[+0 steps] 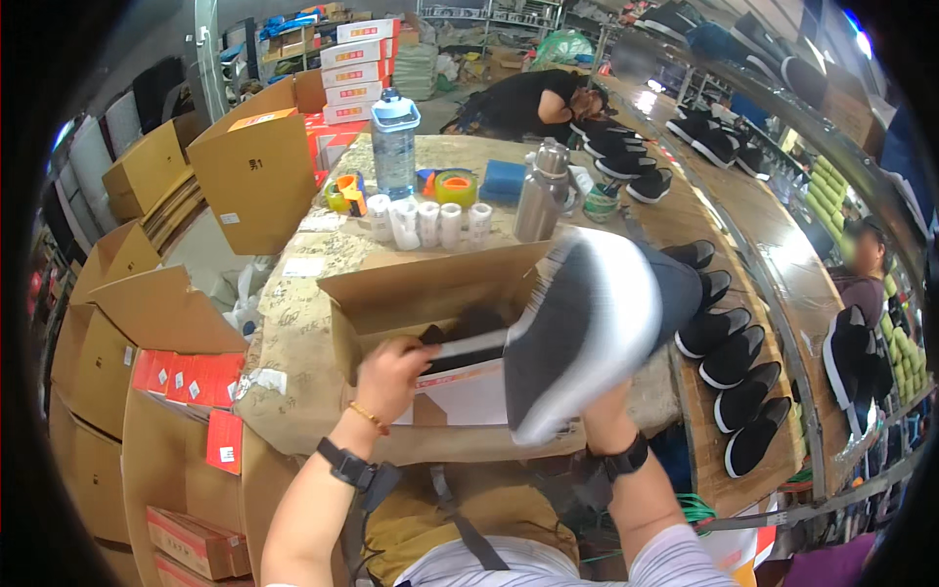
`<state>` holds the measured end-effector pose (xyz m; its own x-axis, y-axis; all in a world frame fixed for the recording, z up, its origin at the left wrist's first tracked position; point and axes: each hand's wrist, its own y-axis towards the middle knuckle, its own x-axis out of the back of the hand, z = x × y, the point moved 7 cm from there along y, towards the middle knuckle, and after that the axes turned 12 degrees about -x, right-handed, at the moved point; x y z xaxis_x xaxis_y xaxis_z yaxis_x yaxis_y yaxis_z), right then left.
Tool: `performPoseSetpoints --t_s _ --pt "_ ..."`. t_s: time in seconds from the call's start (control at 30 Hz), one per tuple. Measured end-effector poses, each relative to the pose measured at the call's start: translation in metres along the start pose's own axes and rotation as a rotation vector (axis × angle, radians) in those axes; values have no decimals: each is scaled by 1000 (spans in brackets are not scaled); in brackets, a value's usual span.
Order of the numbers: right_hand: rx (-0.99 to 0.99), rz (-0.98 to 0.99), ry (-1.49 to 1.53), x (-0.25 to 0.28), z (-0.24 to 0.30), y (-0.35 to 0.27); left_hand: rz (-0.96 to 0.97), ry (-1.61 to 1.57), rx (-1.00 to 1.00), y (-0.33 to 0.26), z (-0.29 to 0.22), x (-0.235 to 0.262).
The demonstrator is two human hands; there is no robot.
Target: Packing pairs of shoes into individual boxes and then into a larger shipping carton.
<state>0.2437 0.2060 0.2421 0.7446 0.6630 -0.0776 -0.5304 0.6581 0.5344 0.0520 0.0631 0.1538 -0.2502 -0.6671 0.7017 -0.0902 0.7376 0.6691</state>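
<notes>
Head view: I lift a dark shoe over the open shoebox at the worktop's near edge.
My right hand grips the shoe from below; my left hand clamps the box wall — I'd lower it heel-first.

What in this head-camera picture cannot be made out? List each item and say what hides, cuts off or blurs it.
- Shoe, head view: motion blur smears its sole and upper.
- Right hand: its fingers are hidden behind the shoe.
- Inside of the open shoebox: a dark thing lies there, partly covered by the left hand and the shoe.
- Labels on the stacked boxes: too small.
</notes>
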Motion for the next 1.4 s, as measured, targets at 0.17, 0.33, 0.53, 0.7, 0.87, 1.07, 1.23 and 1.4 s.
performPoseSetpoints --t_s 0.17,0.33,0.53,0.7,0.87,1.07,1.23,1.4 --pt "486 284 -620 -84 -35 41 134 -85 -54 -1 -8 -14" --pt "346 211 -753 -41 -78 58 -93 245 -183 12 20 80" --pt "-125 -59 -910 45 -202 73 -224 43 373 -16 109 22" --pt "-454 100 -1075 4 -217 51 -332 -268 501 -38 124 10" --pt "-559 77 -678 75 -195 104 -292 -232 355 -42 106 35" --pt "341 949 -1297 -52 -122 52 656 322 59 -1 58 29" --pt "89 1046 -1126 -63 -140 64 798 327 211 10 55 7" --pt "134 989 -1114 -52 -143 60 765 235 245 3 59 7"
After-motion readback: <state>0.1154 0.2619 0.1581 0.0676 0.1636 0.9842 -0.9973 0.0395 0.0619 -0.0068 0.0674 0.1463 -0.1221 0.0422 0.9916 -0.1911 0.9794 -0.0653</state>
